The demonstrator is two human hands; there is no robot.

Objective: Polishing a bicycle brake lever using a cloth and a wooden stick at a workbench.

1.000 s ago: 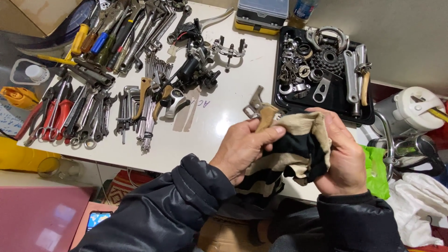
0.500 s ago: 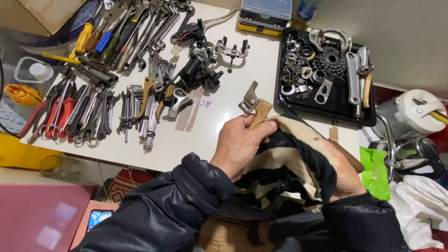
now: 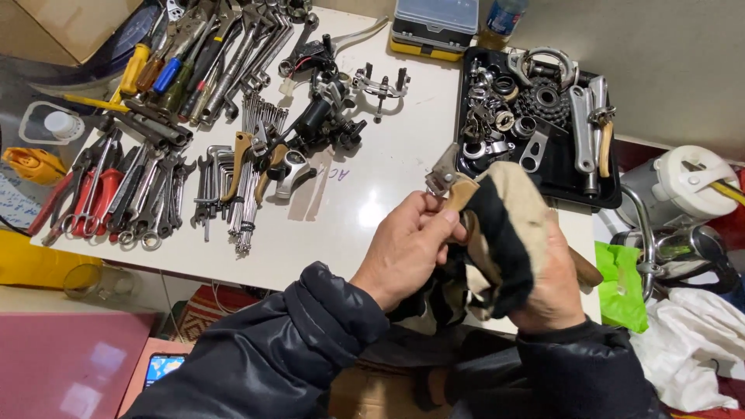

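We hold one small metal part with a tan-brown grip (image 3: pixel 448 185) just above the near edge of the white table (image 3: pixel 372 194), in front of the black tray (image 3: pixel 613 194); its silver end pokes up past our fingers. Our left hand (image 3: pixel 407 250) is closed around the part, thumb and fingertips pinching its brown section. One rag, striped black and beige (image 3: pixel 504 225), drapes over our right hand (image 3: pixel 552 285), which clasps the cloth from below and presses it against the part — so both hands are grasping, none lies loose. Both sleeves are dark and padded. Outward from there, the tray carries a heap of metal pieces too many to count surely: we make out one toothed sprocket cluster (image 3: pixel 543 99), one long silver arm (image 3: pixel 582 140) and several rings. Behind the tray sit one grey-lidded box with a yellow base (image 3: pixel 434 27) and one bottle (image 3: pixel 500 19), cut off at the top edge. On the left half of the table lie rows of wrenches and thin keys (image 3: pixel 240 178), two pliers with red handles (image 3: pixel 85 198) among darker ones, and one blue-handled (image 3: pixel 167 74) and one yellow-handled screwdriver (image 3: pixel 133 68). Right of the table we see one green bag (image 3: pixel 621 287) and one white cloth (image 3: pixel 687 349).
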